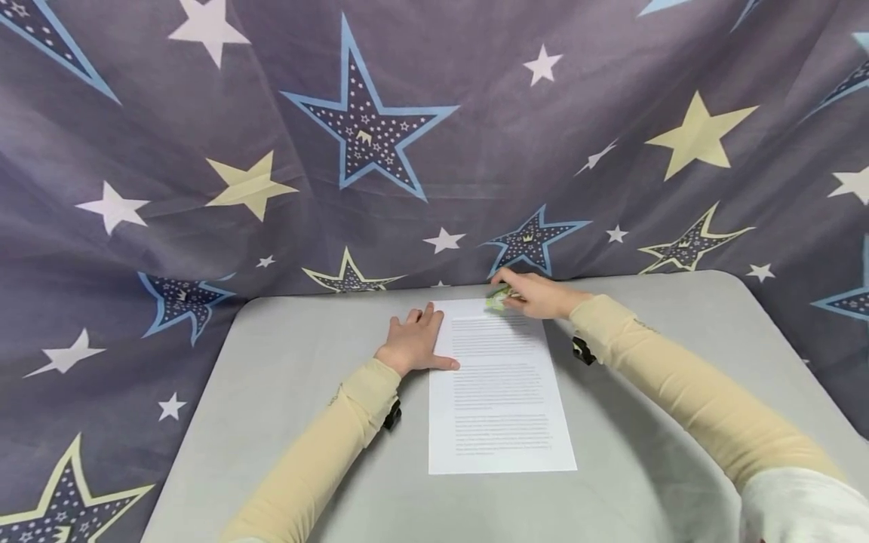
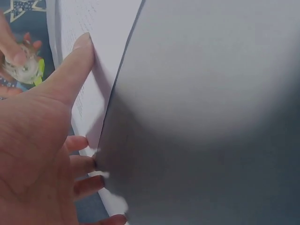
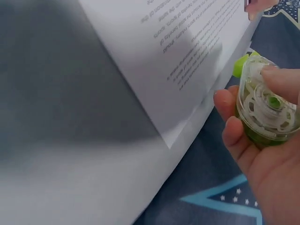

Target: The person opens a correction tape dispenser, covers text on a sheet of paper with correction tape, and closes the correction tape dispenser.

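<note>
A printed sheet of paper (image 1: 498,392) lies flat on the table, its far end near the table's back edge. My left hand (image 1: 416,343) rests on the sheet's left edge, fingers spread and mostly straight, with the thumb lying across the paper's margin. At the top of the sheet, my right hand (image 1: 539,296) holds a correction tape dispenser (image 3: 265,112) between thumb and fingers. Its clear case shows white reels inside, and its tip is bright green. From the left wrist view, the same dispenser (image 2: 29,70) appears beyond my left thumb. Whether its tip touches the paper I cannot tell.
The light grey table (image 1: 305,377) extends on both sides of the sheet. A dark curtain (image 1: 434,136) printed with stars hangs directly behind the table's back edge. Small black devices are strapped at both wrists, under beige sleeves (image 1: 679,392).
</note>
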`<state>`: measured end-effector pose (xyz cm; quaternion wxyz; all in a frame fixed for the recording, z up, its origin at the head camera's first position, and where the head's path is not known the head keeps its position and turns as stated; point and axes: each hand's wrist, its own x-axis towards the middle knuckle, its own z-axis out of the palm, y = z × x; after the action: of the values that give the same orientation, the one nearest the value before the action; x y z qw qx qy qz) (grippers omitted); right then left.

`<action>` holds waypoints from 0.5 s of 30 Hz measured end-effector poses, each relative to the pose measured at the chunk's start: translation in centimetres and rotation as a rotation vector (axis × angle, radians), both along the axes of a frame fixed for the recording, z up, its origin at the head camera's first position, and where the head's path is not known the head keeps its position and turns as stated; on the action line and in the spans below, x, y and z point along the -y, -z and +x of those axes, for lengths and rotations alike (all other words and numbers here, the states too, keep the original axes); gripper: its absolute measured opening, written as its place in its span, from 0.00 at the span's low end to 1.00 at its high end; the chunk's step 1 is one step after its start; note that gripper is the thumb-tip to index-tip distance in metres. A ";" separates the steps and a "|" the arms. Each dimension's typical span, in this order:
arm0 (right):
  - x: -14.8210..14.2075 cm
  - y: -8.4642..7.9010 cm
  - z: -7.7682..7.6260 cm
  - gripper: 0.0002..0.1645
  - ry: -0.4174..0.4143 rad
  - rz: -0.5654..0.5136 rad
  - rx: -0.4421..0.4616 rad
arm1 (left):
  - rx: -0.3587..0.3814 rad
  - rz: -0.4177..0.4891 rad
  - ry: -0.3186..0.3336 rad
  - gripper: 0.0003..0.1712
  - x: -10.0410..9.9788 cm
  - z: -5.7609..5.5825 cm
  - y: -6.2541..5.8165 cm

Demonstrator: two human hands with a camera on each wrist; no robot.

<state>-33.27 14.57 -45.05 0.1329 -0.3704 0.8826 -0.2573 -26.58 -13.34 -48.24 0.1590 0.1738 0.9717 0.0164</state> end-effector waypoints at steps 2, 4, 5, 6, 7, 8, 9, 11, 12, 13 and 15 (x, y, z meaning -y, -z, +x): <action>-0.4 -0.3 0.3 0.22 0.009 0.005 -0.019 | -0.008 0.015 -0.010 0.64 -0.1 0.0 0.1; -0.8 -0.5 0.7 0.21 0.021 0.012 -0.044 | -0.002 0.019 -0.014 0.63 -0.1 0.0 0.1; -1.0 -0.6 0.9 0.20 0.027 0.013 -0.050 | -0.004 0.018 -0.011 0.63 -0.2 0.1 0.0; -1.2 -0.7 1.2 0.20 0.032 0.012 -0.056 | -0.008 0.015 -0.006 0.62 -0.2 0.2 0.0; -1.4 -0.7 1.5 0.19 0.039 0.015 -0.060 | -0.018 0.014 0.000 0.62 -0.3 0.3 -0.2; -1.6 -0.7 1.8 0.19 0.042 0.017 -0.065 | -0.028 0.012 0.009 0.61 -0.3 0.4 -0.3; -1.8 -0.8 2.1 0.18 0.043 0.021 -0.072 | -0.044 0.012 0.018 0.60 -0.4 0.6 -0.4; -2.1 -0.8 2.8 0.16 0.037 0.023 -0.087 | -0.077 0.007 0.039 0.59 -0.5 0.8 -0.7; -2.2 -0.8 3.1 0.15 0.034 0.022 -0.096 | -0.093 0.013 0.046 0.59 -0.5 1.0 -0.9; -2.3 -0.9 3.5 0.14 0.030 0.024 -0.107 | -0.101 0.017 0.050 0.58 -0.5 1.0 -0.9; -2.6 -1.0 4.2 0.12 0.021 0.018 -0.125 | -0.104 0.033 0.051 0.57 -0.5 1.2 -1.1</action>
<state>-29.07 17.18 -44.07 0.0780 -0.3750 0.8954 -0.2270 -25.38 -12.85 -47.19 0.1056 0.2015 0.9736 0.0194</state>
